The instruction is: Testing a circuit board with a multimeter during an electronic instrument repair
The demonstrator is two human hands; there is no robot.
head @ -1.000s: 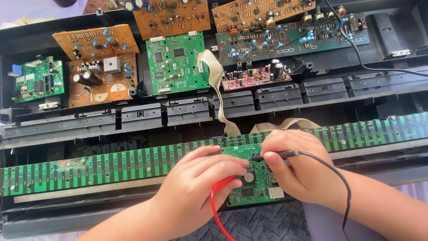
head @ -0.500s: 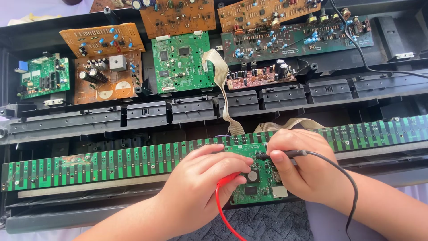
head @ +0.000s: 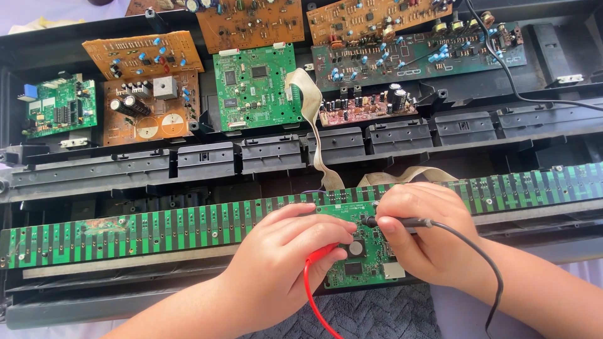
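We see a small green board (head: 361, 251), glossy and studded with flat chips and a round silver disc, lying at about 6 o'clock in the open black plastic chassis (head: 94, 169). Our left hand (head: 282, 263) curls closed around a red probe (head: 320, 254), its red wire (head: 317, 307) trailing down toward 6 o'clock. Our right hand (head: 427, 238) pinches a slim black probe (head: 396, 221), tip touching the board's upper edge, black wire (head: 490, 270) looping away to 5 o'clock. The board sits between both hands, partly under them. Behind it runs a long striped green strip (head: 125, 232), with beige ribbon cable (head: 314, 138) rising toward 12 o'clock.
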